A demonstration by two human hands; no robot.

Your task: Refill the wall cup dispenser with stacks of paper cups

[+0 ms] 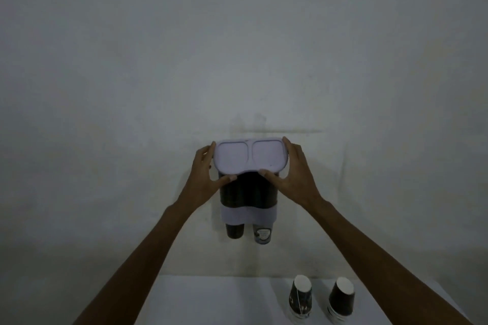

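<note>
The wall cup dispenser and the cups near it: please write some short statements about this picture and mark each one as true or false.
1. Both hands, the left hand and the right hand, hold the pale lilac plastic lid of the dark double-tube wall cup dispenser. True.
2. No cup shows below the dispenser. False: one dark paper cup and one printed paper cup stick out at the bottom.
3. Two stacks of upside-down paper cups, the left stack and the right stack, stand on the white table. True.
4. The stacks stand to the left of the dispenser. False: they stand lower right of it.
5. One hand holds a cup stack. False: both are on the lid.
</note>
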